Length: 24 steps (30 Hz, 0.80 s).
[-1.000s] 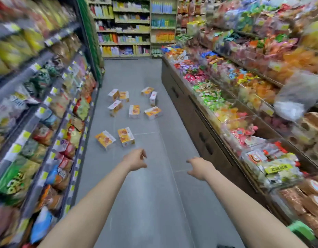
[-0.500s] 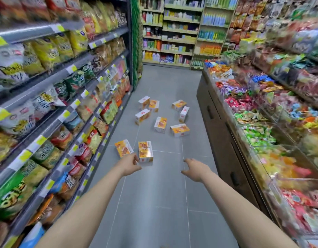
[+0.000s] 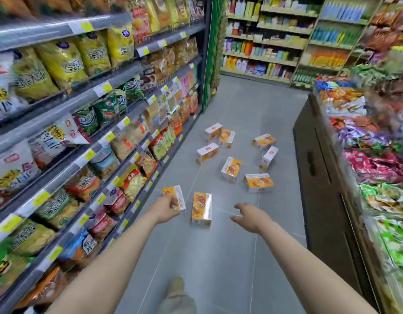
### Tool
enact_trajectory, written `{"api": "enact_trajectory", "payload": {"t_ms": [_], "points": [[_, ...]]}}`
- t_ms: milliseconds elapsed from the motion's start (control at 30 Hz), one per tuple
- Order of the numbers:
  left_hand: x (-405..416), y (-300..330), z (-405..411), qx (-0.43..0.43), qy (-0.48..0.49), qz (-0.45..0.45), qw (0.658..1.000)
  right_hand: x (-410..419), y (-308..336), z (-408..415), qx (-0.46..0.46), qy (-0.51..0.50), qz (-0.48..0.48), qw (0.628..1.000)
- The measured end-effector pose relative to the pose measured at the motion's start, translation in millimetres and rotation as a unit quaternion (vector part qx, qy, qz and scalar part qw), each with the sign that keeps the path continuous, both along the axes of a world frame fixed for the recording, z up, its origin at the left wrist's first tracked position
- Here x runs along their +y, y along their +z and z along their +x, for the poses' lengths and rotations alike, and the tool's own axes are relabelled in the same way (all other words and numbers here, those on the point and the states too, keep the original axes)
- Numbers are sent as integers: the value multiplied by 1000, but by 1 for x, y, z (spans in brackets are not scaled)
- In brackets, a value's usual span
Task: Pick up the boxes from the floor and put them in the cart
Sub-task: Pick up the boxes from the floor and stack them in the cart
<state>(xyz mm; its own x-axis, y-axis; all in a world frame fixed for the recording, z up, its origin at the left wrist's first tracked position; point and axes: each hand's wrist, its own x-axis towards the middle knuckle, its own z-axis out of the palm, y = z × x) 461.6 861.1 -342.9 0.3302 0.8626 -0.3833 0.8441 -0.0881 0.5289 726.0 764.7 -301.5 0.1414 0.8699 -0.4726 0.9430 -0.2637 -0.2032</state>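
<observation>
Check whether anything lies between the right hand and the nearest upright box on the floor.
Nothing visible does. The right hand hangs open just right of the nearest box, with only bare floor between them. The left hand is at the neighbouring box.

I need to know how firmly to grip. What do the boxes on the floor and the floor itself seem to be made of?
Boxes: probably thin printed cardboard with a slight sheen, judging by crisp folded edges and flat orange-and-white faces.
Floor: apparently matte grey tile, given the thin straight joint lines and dull reflection.
</observation>
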Motion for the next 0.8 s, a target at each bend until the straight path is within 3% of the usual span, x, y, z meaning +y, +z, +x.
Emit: {"api": "enact_trajectory", "payload": {"t_ms": [500, 800], "points": [[265, -8, 15, 0, 67, -51, 996, 289, -26, 25, 3, 51, -39, 998], [410, -61, 30, 2, 205, -62, 977, 466, -89, 53, 39, 127, -96, 986]]}}
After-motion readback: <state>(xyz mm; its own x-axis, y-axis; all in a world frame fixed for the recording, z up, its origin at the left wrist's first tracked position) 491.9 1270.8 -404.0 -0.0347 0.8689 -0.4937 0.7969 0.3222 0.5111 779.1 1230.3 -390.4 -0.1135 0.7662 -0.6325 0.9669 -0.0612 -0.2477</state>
